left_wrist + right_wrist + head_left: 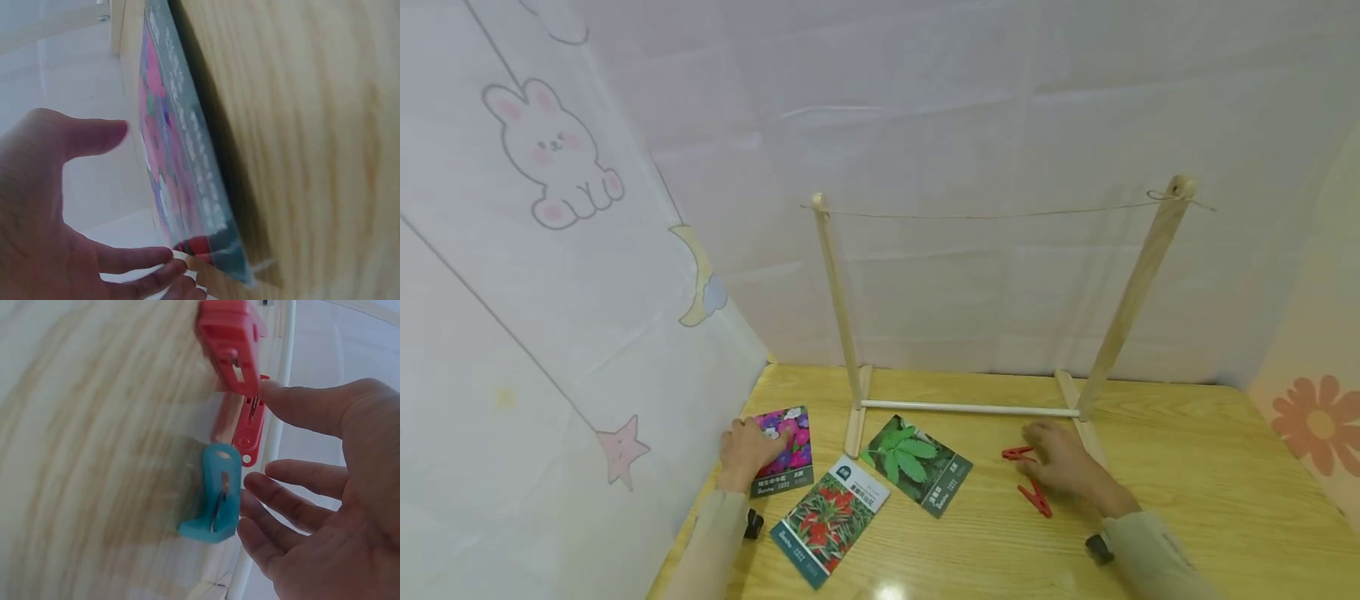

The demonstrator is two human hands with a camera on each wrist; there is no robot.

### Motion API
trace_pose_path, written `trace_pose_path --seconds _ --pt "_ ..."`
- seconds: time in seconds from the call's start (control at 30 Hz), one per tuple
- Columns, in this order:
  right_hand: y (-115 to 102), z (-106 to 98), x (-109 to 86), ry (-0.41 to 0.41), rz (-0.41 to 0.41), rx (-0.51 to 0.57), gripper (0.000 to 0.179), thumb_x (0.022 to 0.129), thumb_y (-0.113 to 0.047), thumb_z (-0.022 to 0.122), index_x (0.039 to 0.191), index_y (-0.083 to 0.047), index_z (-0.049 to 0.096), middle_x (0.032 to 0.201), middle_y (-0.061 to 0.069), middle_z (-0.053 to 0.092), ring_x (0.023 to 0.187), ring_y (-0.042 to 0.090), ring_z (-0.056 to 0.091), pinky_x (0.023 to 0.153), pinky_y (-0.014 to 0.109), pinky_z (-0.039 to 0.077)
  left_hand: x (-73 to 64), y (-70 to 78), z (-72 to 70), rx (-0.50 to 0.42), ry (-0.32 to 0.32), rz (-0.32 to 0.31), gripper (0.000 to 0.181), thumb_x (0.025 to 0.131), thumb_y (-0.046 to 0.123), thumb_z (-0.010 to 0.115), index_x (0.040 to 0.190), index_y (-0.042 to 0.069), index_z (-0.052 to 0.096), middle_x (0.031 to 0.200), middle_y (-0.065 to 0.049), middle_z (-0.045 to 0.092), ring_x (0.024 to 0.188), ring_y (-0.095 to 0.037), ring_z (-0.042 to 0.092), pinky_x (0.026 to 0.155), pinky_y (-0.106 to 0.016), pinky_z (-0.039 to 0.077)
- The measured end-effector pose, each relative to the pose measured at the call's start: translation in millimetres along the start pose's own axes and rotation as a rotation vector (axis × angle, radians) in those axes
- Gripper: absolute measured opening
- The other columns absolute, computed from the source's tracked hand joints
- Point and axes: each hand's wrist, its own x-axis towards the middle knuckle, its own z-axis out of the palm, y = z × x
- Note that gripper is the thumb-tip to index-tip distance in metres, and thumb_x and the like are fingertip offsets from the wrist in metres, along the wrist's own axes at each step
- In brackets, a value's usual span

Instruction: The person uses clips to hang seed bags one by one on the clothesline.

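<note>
My left hand (748, 454) is at the left edge of a seed packet (799, 454) with pink and purple flowers. In the left wrist view its thumb stands apart from the packet, with the fingertips near one edge; contact there is unclear. Beside it lie a red-flower packet (831, 521) and a green-leaf packet (917, 462). Over on the right, my right hand (1063, 458) hovers among clothespins, fingers spread. One red clothespin (1035, 500) and another red clothespin (1018, 453) lie near it. A blue clothespin (219, 494), hidden in the head view, is by the fingertips.
Behind the packets stands a wooden frame with two posts (838, 308), a white bottom rod (970, 408) and a string (985, 217) tied across the top. Printed sheets (925, 292) surround the wooden table (970, 542) at the back and sides.
</note>
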Motion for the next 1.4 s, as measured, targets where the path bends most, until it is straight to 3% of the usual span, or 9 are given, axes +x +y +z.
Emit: trace_pose_path --seconds 0.23,0.5,0.67,0.83,1.03,1.2,1.4 --pt "-3.3 1.8 0.1 -0.017 -0.007 -0.018 0.053 0.087 -0.019 0.09 0.124 0.013 0.069 0.123 0.026 0.067 0.112 0.046 0.066 0.094 0.062 0.057 2.6 8.2 -3.1 0.03 -0.049 -0.044 0.088 0.089 0.054 0.077 0.123 -0.025 0.059 0.122 -0.041 0.055 0.113 -0.05 0.053 0.099 -0.065 0.043" --pt "-4.7 4.4 0.2 -0.001 -0.01 -0.02 0.04 0.087 -0.01 0.089 0.117 0.009 0.072 0.118 0.021 0.068 0.109 0.042 0.066 0.093 0.06 0.057 2.5 14.4 -9.2 -0.084 -0.067 -0.101 0.083 0.086 0.045 0.085 0.124 -0.024 0.06 0.124 -0.045 0.053 0.114 -0.056 0.054 0.1 -0.07 0.046" --pt "-3.5 6.0 -0.5 0.016 -0.025 -0.025 0.031 0.085 -0.008 0.089 0.11 0.003 0.075 0.114 0.016 0.067 0.105 0.037 0.066 0.09 0.058 0.057 4.8 12.4 -9.1 -0.104 -0.079 -0.117 0.083 0.085 0.044 0.087 0.123 -0.024 0.058 0.122 -0.042 0.054 0.11 -0.051 0.054 0.098 -0.066 0.048" --pt "-2.3 7.1 0.6 0.029 -0.042 -0.022 0.025 0.084 -0.007 0.09 0.104 -0.002 0.076 0.112 0.013 0.067 0.103 0.035 0.065 0.088 0.057 0.056 10.8 0.9 -5.2 -0.157 -0.092 -0.129 0.088 0.084 0.044 0.088 0.125 -0.023 0.05 0.12 -0.039 0.055 0.108 -0.048 0.058 0.099 -0.062 0.053" --pt "0.7 8.3 3.3 0.052 -0.085 -0.044 0.019 0.084 -0.005 0.089 0.098 -0.004 0.077 0.11 0.013 0.067 0.1 0.034 0.066 0.087 0.057 0.057 15.4 -12.7 -8.7 -0.302 -0.128 -0.139 0.075 0.087 0.035 0.086 0.128 -0.018 0.05 0.125 -0.039 0.062 0.118 -0.051 0.063 0.105 -0.06 0.053" --pt "3.1 6.1 2.9 0.052 -0.062 -0.04 0.024 0.083 -0.007 0.09 0.101 -0.002 0.076 0.111 0.014 0.067 0.102 0.035 0.066 0.089 0.058 0.056 17.1 -16.7 -13.6 -0.342 -0.163 -0.117 0.07 0.094 0.029 0.076 0.137 -0.019 0.049 0.135 -0.039 0.059 0.129 -0.054 0.057 0.111 -0.061 0.049" --pt "7.6 1.5 -0.6 0.052 -0.061 -0.052 0.021 0.082 -0.004 0.089 0.099 -0.002 0.076 0.11 0.014 0.067 0.101 0.036 0.067 0.089 0.059 0.056 21.3 -17.4 -14.7 -0.39 -0.178 -0.111 0.06 0.099 0.021 0.068 0.138 -0.02 0.048 0.137 -0.039 0.059 0.128 -0.051 0.058 0.11 -0.06 0.05"
